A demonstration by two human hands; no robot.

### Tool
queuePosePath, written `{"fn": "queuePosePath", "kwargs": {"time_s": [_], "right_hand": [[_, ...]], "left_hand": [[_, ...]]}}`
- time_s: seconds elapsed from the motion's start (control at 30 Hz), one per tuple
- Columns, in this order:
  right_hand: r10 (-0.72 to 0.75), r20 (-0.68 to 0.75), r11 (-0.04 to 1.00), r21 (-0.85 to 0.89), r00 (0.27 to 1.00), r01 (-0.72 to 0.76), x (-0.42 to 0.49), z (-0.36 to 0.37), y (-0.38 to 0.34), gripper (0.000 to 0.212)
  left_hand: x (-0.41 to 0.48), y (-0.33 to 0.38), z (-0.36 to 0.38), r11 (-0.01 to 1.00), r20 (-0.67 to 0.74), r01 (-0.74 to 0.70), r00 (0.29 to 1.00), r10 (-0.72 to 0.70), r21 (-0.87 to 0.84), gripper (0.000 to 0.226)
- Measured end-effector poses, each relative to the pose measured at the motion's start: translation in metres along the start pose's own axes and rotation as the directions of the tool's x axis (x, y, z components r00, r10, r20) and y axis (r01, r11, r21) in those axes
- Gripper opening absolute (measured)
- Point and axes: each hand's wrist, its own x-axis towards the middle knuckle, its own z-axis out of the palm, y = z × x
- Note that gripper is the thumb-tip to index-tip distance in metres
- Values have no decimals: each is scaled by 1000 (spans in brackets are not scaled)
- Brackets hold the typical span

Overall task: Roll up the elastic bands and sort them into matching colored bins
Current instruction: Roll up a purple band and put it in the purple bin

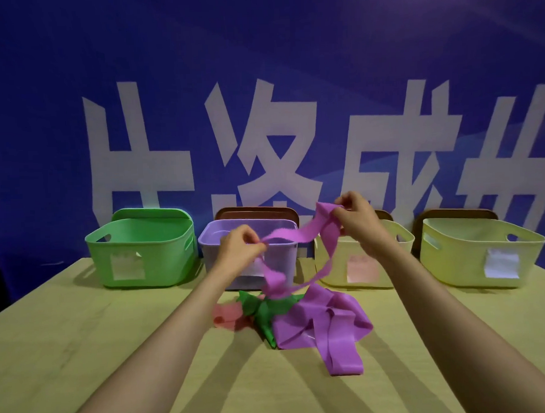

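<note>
Both hands lift a purple elastic band [300,236] above the table: left hand [238,247] pinches one part, right hand [356,217] pinches its folded end. To roll neatly, flatten the twists first, then drop it in the purple bin [210,239] just behind.

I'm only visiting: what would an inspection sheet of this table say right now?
Surface: pale wooden table.
Job's things: green bin, purple bin, pink-labelled yellow bin and white-labelled yellow bin in a row at the back. In front of them, pink band, green band and purple heap.
Clutter: nothing seen.
Hands: left hand and right hand both pinch a purple band, raised above the heap.
Cables: nothing seen.
Surroundings: blue banner with white characters; lids stand behind the bins.
</note>
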Motion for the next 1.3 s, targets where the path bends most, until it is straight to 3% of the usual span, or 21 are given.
{"fn": "queuePosePath", "kwargs": {"time_s": [0.07,0.13,0.17,0.27,0.43,0.57,0.77,0.93,1.03,1.3], "right_hand": [[37,121,981,184,992,-59,-2,2,-5,7],[16,193,968,241,981,-63,-4,4,-8,9],[4,204,967,249,979,-56,-4,5,-10,11],[-5,236,961,268,972,-60,-6,7,-15,20],[-70,269,958,286,961,-10,-8,5,-23,25],[-116,214,954,294,970,49,-8,0,-31,8],[-165,137,950,289,977,120,-7,-7,-31,10],[-264,271,941,282,926,185,-12,-17,-31,26],[-255,279,903,412,926,124,-16,-20,-37,22],[-225,266,884,460,938,82,-22,-18,-45,28]], "left_hand": [[-8,6,3,1000,359,-9,933,0,23,39],[-13,16,8,1000,485,-22,874,8,23,66],[-14,24,10,998,453,-17,890,46,-67,69],[-12,51,13,943,258,-29,959,120,-331,42],[-8,72,13,911,134,-114,974,180,-397,29],[-8,82,8,870,85,-111,981,172,-480,11],[-8,98,2,820,33,-98,990,140,-564,23],[-10,108,-1,802,10,-135,985,173,-582,28],[-13,110,2,794,-25,-164,982,185,-586,31],[-18,110,7,794,-191,-336,942,277,-506,33]]}}
